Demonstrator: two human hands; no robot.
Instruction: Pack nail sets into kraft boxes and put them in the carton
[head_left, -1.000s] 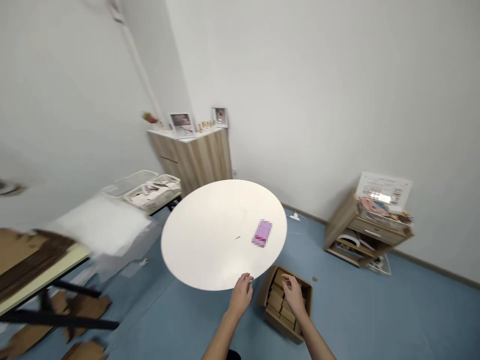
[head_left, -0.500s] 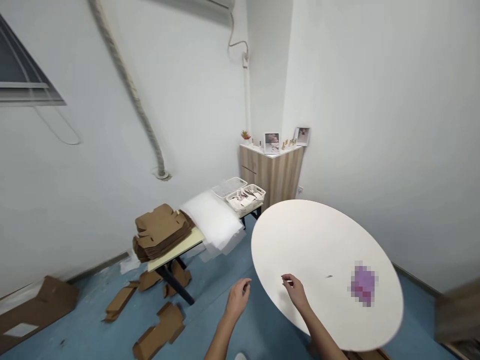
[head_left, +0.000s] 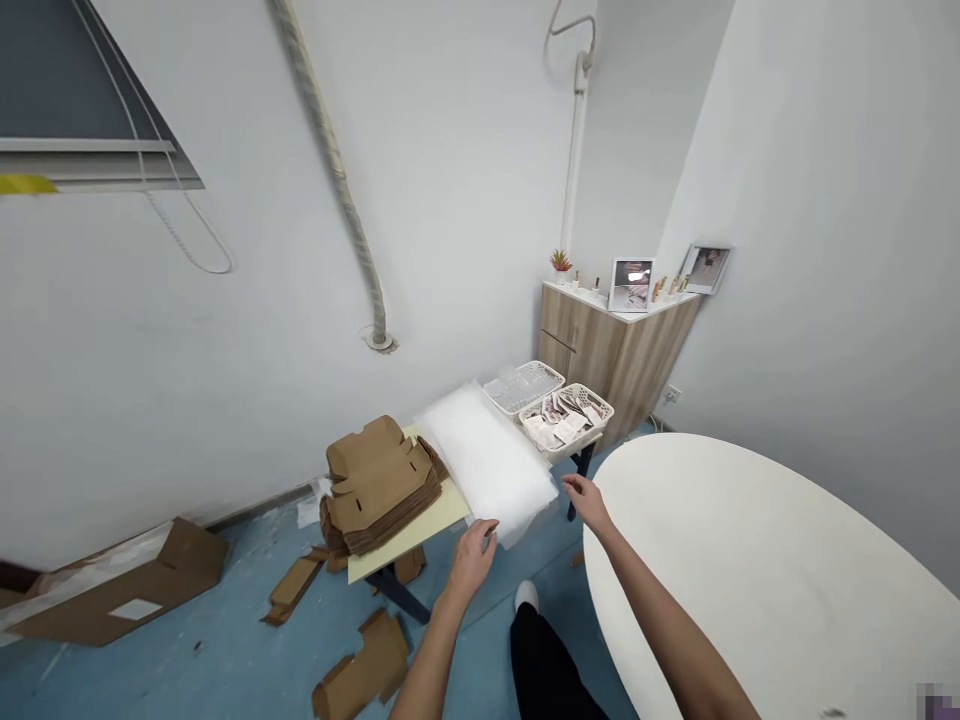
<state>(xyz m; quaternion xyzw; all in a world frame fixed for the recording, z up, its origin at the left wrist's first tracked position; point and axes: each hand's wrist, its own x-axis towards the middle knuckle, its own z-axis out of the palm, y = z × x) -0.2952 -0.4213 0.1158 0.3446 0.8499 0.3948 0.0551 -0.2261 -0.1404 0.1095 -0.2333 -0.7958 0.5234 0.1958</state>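
Note:
My left hand is at the near edge of a stack of white translucent packing sheets; I cannot tell whether it touches them. Its fingers are loosely bent, with nothing between them. My right hand hovers between the sheets and the round white table, empty, thumb and fingers a little apart. The sheets lie on a narrow pale-yellow table. To their left is a pile of flat brown cardboard boxes. To their right stands a white basket of small printed packets.
A second basket with clear plastic pieces is by the wall. Beyond it stands a wooden cabinet topped with picture frames and small bottles. Loose cardboard pieces and a long carton lie on the blue floor.
The view has swung left and closer to the narrow table. Both hands have moved from the round table's side towards the white sheets, still empty. A shoe and dark trouser leg now show below.

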